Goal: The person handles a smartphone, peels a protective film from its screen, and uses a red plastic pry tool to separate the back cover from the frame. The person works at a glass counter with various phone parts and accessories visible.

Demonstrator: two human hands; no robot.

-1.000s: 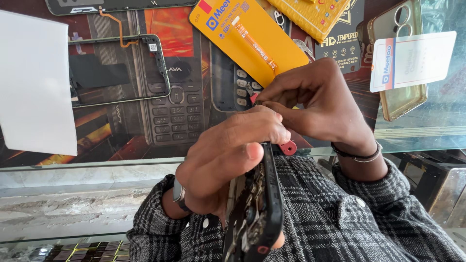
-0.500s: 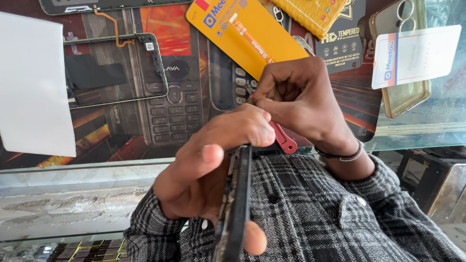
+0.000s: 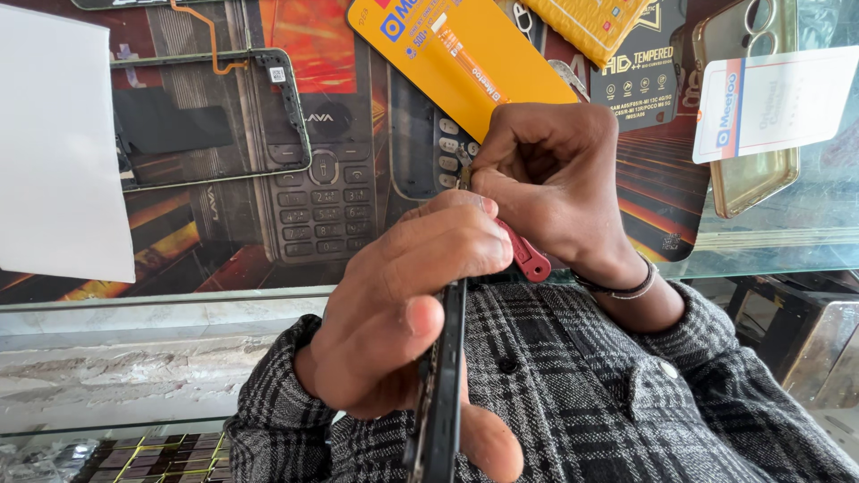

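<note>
A dark smartphone [image 3: 440, 385], seen edge-on, is gripped by the left hand [image 3: 394, 313], thumb and fingers closed around it. A red-handled tool [image 3: 526, 255] (possibly a small screwdriver) is pinched by the right hand [image 3: 546, 183] at the phone's top edge.

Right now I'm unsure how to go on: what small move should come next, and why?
Probably ease the red tool gently along the phone's top edge. The right hand pinches it there, and the left hand holds the phone edge-on.
</note>
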